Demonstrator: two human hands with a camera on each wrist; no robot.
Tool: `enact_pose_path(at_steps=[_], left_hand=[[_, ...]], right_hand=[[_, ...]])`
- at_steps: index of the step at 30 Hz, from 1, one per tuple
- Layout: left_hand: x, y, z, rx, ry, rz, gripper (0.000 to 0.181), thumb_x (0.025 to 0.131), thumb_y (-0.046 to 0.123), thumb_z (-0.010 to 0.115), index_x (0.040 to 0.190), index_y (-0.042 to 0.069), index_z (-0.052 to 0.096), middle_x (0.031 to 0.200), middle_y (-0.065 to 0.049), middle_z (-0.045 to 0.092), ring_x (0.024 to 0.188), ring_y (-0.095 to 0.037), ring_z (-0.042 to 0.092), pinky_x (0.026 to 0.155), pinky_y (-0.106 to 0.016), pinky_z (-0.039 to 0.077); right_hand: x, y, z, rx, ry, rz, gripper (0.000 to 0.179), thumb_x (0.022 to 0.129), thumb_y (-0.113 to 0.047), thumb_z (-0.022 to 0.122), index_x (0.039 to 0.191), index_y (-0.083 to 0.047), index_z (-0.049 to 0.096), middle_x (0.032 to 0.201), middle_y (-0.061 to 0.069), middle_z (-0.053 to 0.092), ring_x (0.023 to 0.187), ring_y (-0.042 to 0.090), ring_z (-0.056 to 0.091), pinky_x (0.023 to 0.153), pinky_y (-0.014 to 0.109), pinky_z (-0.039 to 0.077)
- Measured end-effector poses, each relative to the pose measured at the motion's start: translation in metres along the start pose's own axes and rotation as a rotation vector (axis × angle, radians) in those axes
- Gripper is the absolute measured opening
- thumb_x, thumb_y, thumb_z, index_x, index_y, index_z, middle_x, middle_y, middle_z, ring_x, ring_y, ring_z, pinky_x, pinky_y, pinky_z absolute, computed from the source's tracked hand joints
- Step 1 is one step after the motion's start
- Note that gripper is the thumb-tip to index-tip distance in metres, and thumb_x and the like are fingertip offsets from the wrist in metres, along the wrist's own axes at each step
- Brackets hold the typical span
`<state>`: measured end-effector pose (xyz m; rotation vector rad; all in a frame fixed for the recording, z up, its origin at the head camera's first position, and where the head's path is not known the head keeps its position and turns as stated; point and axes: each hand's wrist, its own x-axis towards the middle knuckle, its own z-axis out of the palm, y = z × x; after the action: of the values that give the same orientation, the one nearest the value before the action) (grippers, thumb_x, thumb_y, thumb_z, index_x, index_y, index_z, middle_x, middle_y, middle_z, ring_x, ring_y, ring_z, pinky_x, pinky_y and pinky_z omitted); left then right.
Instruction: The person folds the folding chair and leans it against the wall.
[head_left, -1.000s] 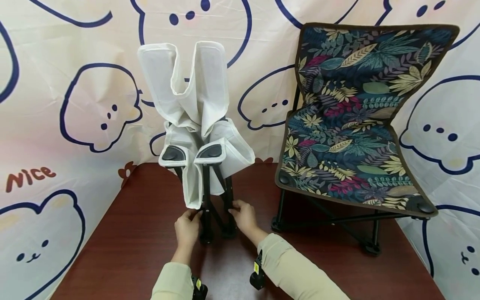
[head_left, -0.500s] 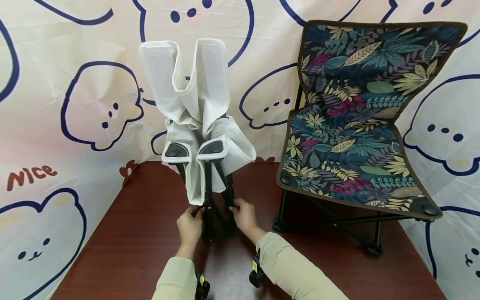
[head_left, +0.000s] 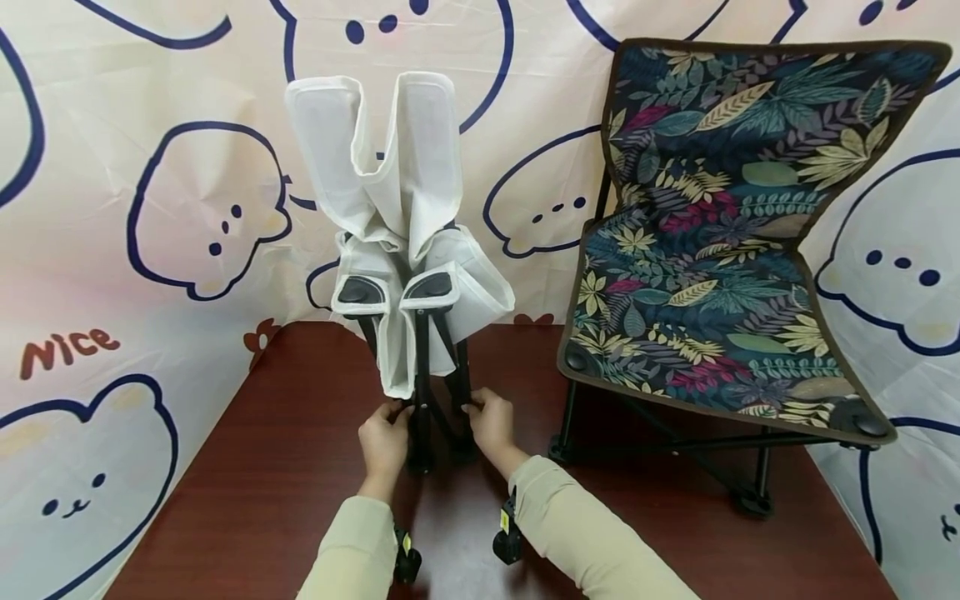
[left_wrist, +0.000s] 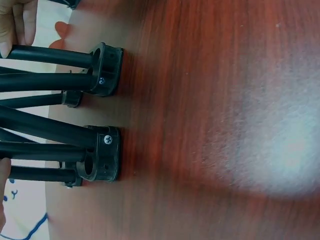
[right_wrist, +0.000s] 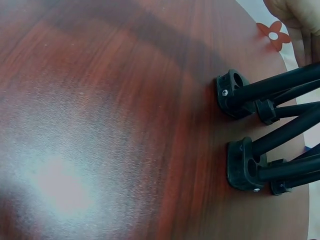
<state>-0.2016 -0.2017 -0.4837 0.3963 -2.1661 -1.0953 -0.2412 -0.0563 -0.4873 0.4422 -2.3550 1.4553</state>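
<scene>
A folded white folding chair [head_left: 420, 167] stands upright on the table, its fabric bunched above a cluster of black legs [left_wrist: 50, 82]. Low on the left side, my left hand [head_left: 384, 446] pinches one of these legs with thumb and fingers, just beneath the hanging cloth. My right hand [head_left: 492, 425] grips a leg on the opposite side at about the same height. Black plastic feet [right_wrist: 242, 167] join the leg ends near the tabletop in the right wrist view. Only part of each hand shows in the wrist views, and the fabric lies outside them.
An unfolded chair with leaf-patterned fabric [head_left: 705, 292] stands to the right, its black legs on the same dark red wooden table [head_left: 225, 517]. Behind rises a pale cloth backdrop [head_left: 210, 75] with blue cartoon outlines. Black wrist cameras [head_left: 507, 533] hang below the sleeves.
Both hands keep hold of the white chair's legs, and chair and hands sit slightly higher in the head view. The whole head view has shifted a little.
</scene>
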Motion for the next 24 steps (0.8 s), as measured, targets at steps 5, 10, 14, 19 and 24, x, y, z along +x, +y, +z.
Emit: enact_pose_path(at_steps=[5, 10, 14, 19, 24], left_hand=[[0.007, 0.003, 0.004, 0.005, 0.008, -0.018, 0.012, 0.07, 0.005, 0.07, 0.077, -0.004, 0.067, 0.072, -0.015, 0.064, 0.065, -0.026, 0.06, 0.058, -0.037, 0.047], [0.011, 0.008, 0.008, 0.041, 0.057, -0.028, 0.01, 0.068, 0.005, 0.071, 0.075, -0.003, 0.068, 0.07, -0.015, 0.064, 0.067, -0.029, 0.06, 0.06, -0.039, 0.047], [0.014, 0.012, 0.008, 0.079, 0.074, -0.08, 0.012, 0.069, 0.007, 0.07, 0.077, -0.002, 0.069, 0.073, -0.015, 0.065, 0.071, -0.031, 0.061, 0.066, -0.041, 0.047], [0.022, 0.017, 0.012, 0.111, 0.063, -0.201, 0.012, 0.071, 0.008, 0.069, 0.079, 0.0, 0.07, 0.076, -0.014, 0.065, 0.077, -0.032, 0.06, 0.071, -0.041, 0.045], [0.027, 0.029, 0.018, 0.03, 0.041, -0.389, 0.015, 0.073, 0.007, 0.066, 0.085, -0.001, 0.069, 0.085, -0.017, 0.064, 0.084, -0.033, 0.057, 0.075, -0.039, 0.044]], right_hand=[[0.006, -0.002, 0.004, 0.018, 0.017, 0.104, 0.008, 0.073, 0.0, 0.066, 0.081, 0.001, 0.064, 0.074, 0.01, 0.063, 0.061, 0.018, 0.059, 0.05, 0.022, 0.046], [0.012, -0.002, 0.007, 0.03, 0.039, 0.195, 0.01, 0.074, -0.003, 0.066, 0.083, 0.0, 0.066, 0.076, 0.011, 0.064, 0.06, 0.017, 0.059, 0.049, 0.022, 0.045], [0.017, -0.006, 0.008, 0.03, 0.029, 0.246, 0.01, 0.074, -0.005, 0.066, 0.082, 0.0, 0.069, 0.076, 0.01, 0.065, 0.056, 0.013, 0.057, 0.046, 0.02, 0.042], [0.024, -0.012, 0.01, 0.04, 0.015, 0.299, 0.009, 0.075, -0.006, 0.065, 0.08, 0.0, 0.07, 0.077, 0.01, 0.065, 0.058, 0.016, 0.059, 0.05, 0.024, 0.045], [0.035, 0.035, 0.039, 0.007, 0.014, 0.297, 0.013, 0.079, -0.018, 0.063, 0.084, -0.009, 0.071, 0.081, 0.005, 0.066, 0.065, 0.015, 0.061, 0.053, 0.027, 0.048]])
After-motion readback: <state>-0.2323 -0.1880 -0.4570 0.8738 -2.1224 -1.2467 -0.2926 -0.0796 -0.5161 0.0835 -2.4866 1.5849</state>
